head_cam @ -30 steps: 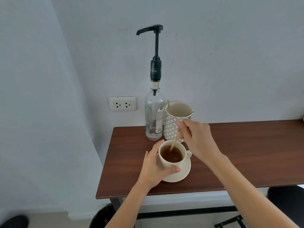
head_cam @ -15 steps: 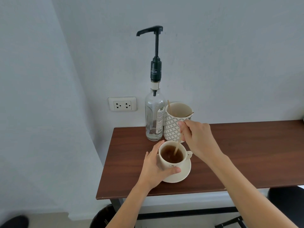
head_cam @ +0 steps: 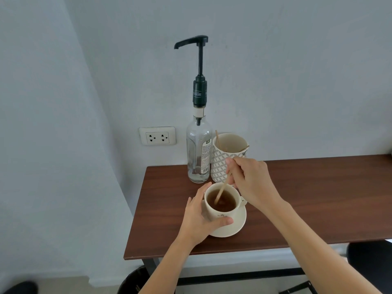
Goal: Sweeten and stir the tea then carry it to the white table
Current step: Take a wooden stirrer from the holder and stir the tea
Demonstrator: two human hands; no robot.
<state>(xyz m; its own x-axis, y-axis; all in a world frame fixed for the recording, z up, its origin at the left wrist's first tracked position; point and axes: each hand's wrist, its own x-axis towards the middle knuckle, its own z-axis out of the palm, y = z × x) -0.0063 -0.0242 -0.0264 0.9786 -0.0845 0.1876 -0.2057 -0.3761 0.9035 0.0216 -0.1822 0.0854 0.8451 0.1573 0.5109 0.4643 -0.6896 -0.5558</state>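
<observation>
Two bare forearms enter from the lower edge and meet over a cream teacup (head_cam: 222,205) at the near left part of the dark wood table (head_cam: 307,198). Left hand (head_cam: 201,217): fingers curled around the cup's left wall, thumb pressed against the near side just under a small printed emblem, index finger lying along the far rim; grip closed on the cup. Cup stands upright on a cream saucer (head_cam: 235,227), its handle pointing right. Brown tea (head_cam: 224,201) fills most of the cup.

Right hand (head_cam: 252,183): above and right of the cup, fingers pinched shut on the upper end of a thin wooden stir stick (head_cam: 221,190). Stick tilts down and left; lower end is under the tea surface, near the left of the cup.

Behind the cup, close to the wall: patterned white-and-grey mug (head_cam: 222,160), upright, holding more wooden sticks that lean on its rim. The right hand covers part of its lower right side. Touching or just beside it on the left: clear glass bottle (head_cam: 198,153) with a label and a tall black pump (head_cam: 198,66), spout pointing left. Only a little clear liquid shows at the bottom.

White double wall socket (head_cam: 157,136) sits on the grey wall left of the bottle, above table level. Dark round objects under the table; too cropped to identify
</observation>
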